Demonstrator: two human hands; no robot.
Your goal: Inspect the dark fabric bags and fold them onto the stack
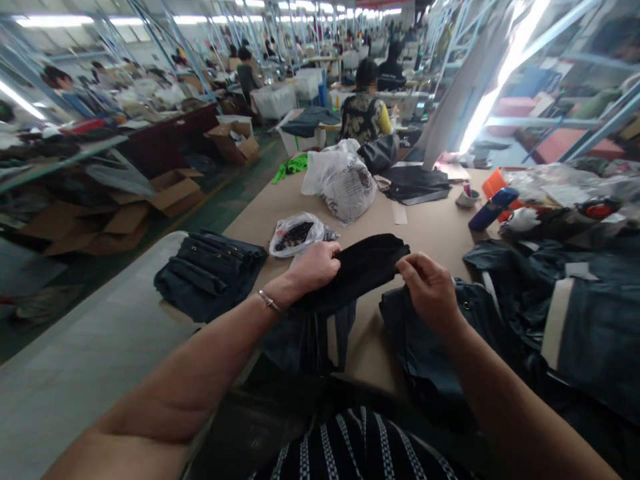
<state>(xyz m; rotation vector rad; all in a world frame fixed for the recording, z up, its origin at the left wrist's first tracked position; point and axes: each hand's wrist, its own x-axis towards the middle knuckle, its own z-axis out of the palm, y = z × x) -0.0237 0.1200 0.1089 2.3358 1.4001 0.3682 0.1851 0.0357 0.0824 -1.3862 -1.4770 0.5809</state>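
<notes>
A black fabric piece is stretched between both of my hands above the brown table. My left hand, with a thin bracelet at the wrist, grips its left end. At the right end, my right hand pinches the edge with fingers closed. Dark denim garment parts hang below the fabric toward my lap. More dark denim lies under my right wrist.
A folded stack of dark jeans sits at the left table edge. A small clear bag of dark bits and a larger white plastic bag lie ahead. A blue bottle and heaped denim are right. A seated person works beyond.
</notes>
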